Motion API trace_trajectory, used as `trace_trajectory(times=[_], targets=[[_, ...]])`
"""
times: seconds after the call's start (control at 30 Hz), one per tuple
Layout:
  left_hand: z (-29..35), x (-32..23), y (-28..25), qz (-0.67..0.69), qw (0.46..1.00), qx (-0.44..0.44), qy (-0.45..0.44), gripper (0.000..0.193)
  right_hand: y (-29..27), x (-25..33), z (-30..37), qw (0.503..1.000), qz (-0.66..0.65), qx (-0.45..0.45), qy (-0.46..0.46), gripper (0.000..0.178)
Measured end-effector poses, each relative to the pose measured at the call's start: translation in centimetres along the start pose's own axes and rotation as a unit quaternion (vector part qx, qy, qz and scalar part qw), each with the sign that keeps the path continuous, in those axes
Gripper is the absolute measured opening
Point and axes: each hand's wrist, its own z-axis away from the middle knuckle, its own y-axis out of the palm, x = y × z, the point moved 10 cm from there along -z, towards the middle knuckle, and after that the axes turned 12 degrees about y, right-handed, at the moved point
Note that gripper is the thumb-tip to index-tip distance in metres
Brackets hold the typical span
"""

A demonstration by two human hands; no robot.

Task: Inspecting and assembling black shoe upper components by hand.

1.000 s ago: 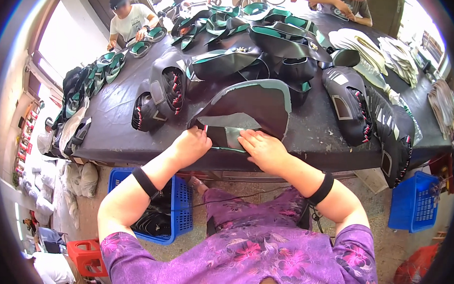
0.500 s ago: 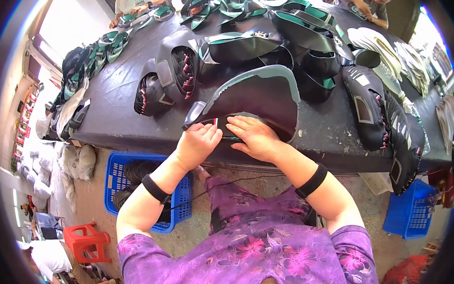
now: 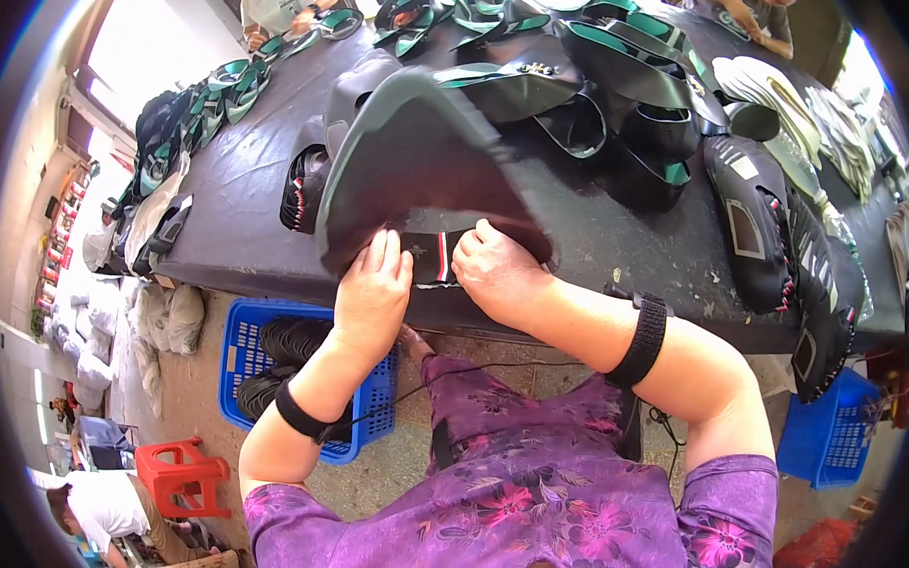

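Observation:
A large curved black sheet piece with a grey-green edge stands raised over the table's near edge, blurred by motion. Along its near side runs a black band with a red and white stripe. My left hand pinches the band's left end, its fingers pressed together. At the other end my right hand is closed on the band, thumb and fingers near the stripe. The fingertips of both hands are partly hidden behind the band.
On the dark table lie stacked black pieces with green linings, stitched black pieces and pale sheets. Blue baskets and a red stool stand below. Two people work across the table; another sits lower left.
The curved black piece has been lifted and swung left, its arch now tilted up. Both hands have shifted apart along the band, uncovering more of it and its stripe.

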Motion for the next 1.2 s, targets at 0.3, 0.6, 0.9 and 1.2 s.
trace_trajectory(times=[0.3, 0.6, 0.9, 1.2], targets=[[0.9, -0.9, 0.7, 0.076, 0.992, -0.008, 0.104, 0.046, -0.8, 0.5, 0.6, 0.997, -0.065, -0.036, -0.02, 0.039], [-0.9, -1.6, 0.5, 0.311, 0.941, -0.043, 0.123, 0.039, -1.5, -0.6, -0.1, 0.977, -0.199, -0.065, -0.045, 0.022], [0.0, -2.1, -1.0, 0.133, 0.978, -0.114, 0.115, 0.014, -1.0, 0.5, -0.4, 0.996, -0.07, -0.054, -0.031, 0.011], [8.9, 2.7, 1.6, 0.824, 0.353, -0.399, -0.193, 0.049, -10.4, 2.3, 2.0, 0.935, -0.295, -0.136, -0.145, 0.013]])
